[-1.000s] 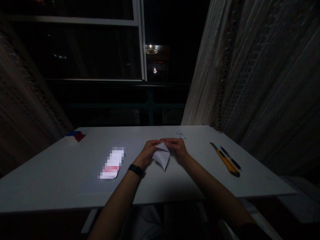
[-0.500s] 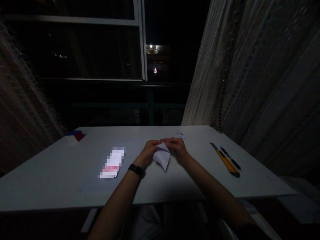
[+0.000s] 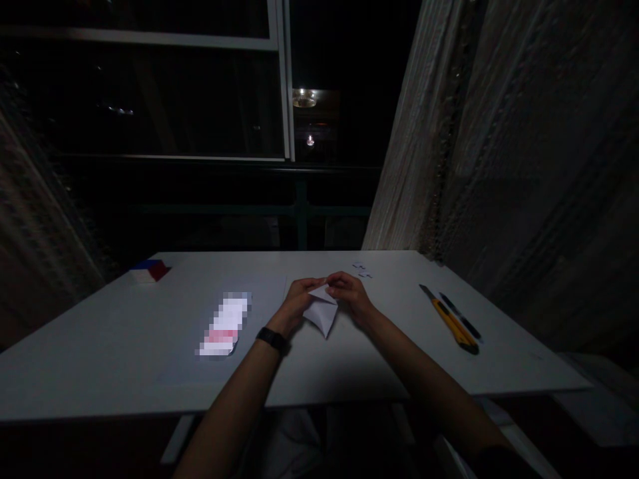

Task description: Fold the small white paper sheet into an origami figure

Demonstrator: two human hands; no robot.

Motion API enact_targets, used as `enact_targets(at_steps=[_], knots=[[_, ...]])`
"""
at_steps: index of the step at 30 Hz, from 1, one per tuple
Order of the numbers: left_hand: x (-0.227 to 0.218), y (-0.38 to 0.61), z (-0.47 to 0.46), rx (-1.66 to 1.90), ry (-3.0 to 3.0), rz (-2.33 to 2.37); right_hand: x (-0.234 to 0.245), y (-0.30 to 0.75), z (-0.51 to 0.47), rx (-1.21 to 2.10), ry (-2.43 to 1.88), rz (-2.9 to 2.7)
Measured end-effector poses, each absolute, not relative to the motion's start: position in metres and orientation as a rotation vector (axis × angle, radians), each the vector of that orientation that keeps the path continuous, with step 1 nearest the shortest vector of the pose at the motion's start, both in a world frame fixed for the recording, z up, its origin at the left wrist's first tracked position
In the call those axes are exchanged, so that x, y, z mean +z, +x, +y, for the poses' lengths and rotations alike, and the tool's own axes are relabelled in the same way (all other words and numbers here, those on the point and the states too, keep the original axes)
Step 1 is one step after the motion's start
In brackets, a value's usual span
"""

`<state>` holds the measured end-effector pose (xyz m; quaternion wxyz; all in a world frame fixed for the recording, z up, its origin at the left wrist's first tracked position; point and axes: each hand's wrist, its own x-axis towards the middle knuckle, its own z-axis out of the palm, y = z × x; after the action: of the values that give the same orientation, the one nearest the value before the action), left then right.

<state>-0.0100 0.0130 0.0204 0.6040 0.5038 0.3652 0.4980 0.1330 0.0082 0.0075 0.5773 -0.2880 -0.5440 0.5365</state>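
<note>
Hanging at the left, one dim curtain (image 3: 30, 199) is falling past the corner of a white table (image 3: 100, 346). On the table's far left, one block in blue, white and red (image 3: 148, 271) is resting near the edge. Left of the middle, one phone (image 3: 227, 326), its bright screen blurred, is lying on a pale sheet (image 3: 271, 293). Beyond the table, one window frame (image 3: 283, 80) is standing against darkness. At the middle, our left hand (image 3: 299, 299), wearing one dark wristband (image 3: 272, 339), is grasping one folded white paper (image 3: 322, 318) by its left side. The paper is pointing a corner toward us; whether it is touching the tabletop, we cannot tell. Our right hand (image 3: 349, 296) is pinching its far right part with bent fingers. Farther and to the right, small white scraps (image 3: 362, 269) with dark marks are lying flat. On the right, one yellow-and-black cutter (image 3: 449, 322) is lying just beside one dark pen (image 3: 462, 317), blade pointing far. Behind these, one pale curtain (image 3: 414, 153) is hanging.
</note>
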Motion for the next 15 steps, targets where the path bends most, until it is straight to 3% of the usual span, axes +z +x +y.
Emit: enact_targets(at_steps=[15], knots=[[0.0176,-0.0099,0.0165,1.161,1.163,0.851,0.0081,0.1318,0.0066,1.285,-0.68,-1.282]])
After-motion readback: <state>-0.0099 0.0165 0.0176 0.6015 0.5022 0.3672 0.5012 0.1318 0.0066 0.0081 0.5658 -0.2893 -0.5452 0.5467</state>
